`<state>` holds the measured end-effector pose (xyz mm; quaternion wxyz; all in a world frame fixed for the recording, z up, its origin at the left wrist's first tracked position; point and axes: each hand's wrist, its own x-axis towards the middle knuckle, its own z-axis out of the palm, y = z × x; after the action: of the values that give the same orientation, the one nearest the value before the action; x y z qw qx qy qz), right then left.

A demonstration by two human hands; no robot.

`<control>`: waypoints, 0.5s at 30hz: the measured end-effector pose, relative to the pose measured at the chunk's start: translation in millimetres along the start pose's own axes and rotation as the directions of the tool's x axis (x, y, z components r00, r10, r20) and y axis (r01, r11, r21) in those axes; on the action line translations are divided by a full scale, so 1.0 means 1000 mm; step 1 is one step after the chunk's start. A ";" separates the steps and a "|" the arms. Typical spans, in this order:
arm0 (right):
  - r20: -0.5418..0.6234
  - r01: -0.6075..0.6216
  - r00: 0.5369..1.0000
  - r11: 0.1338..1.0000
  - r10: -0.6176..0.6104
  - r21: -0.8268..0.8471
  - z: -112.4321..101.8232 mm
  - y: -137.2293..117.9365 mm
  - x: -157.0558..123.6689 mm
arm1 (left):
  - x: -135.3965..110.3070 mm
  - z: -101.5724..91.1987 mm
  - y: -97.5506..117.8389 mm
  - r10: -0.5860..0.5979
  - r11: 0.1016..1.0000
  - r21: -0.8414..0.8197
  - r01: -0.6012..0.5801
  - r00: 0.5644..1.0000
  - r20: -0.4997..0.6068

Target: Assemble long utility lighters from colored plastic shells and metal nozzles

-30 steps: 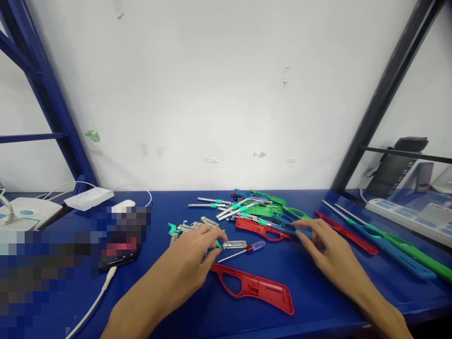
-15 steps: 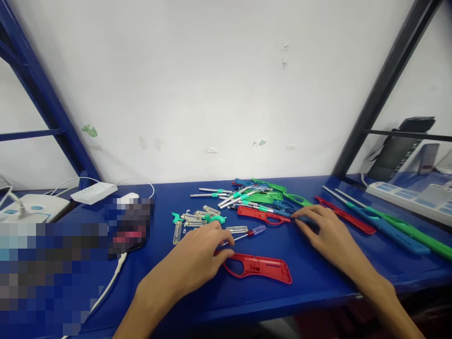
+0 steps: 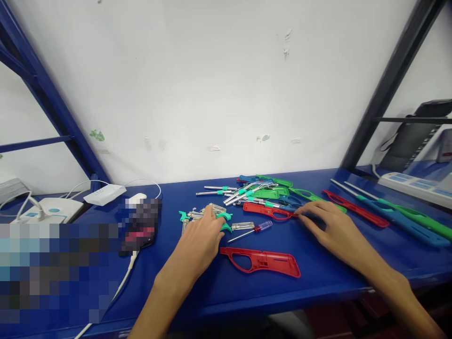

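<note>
One bare left hand (image 3: 205, 231) lies, fingers bent, among clear oblong plastic cases (image 3: 196, 215) on the glossy blue tabletop (image 3: 176, 195); its grip is hidden. The bare right hand (image 3: 325, 223), thumb and fingers narrow, sits near a red plastic handle shell (image 3: 254, 208), hold unclear. Light fingertip pinches should leave neighbouring cases undisturbed.

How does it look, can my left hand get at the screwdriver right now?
Probably yes. Your left hand is just left of the screwdriver, whose tip points its way; nothing lies on top, and bare table shows between them.
</note>
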<state>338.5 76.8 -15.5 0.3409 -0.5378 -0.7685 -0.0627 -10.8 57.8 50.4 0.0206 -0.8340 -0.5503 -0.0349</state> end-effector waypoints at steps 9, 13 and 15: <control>0.014 -0.002 1.000 1.000 0.002 0.021 -0.001 -0.004 0.000 | -0.001 -0.005 0.001 0.023 0.999 -0.040 -0.026 0.997 -0.074; 0.010 0.002 1.000 0.999 -0.002 0.035 -0.001 -0.005 0.000 | -0.003 -0.010 0.000 0.032 0.995 -0.088 -0.042 0.993 -0.117; 0.015 0.000 1.000 0.999 -0.001 0.042 -0.002 -0.006 0.000 | -0.004 -0.012 0.000 0.039 0.992 -0.111 -0.054 0.991 -0.127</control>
<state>334.3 73.7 -12.4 0.3463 -0.5309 -0.7723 -0.0424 -12.2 53.6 61.6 0.0080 -0.8425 -0.5255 -0.1179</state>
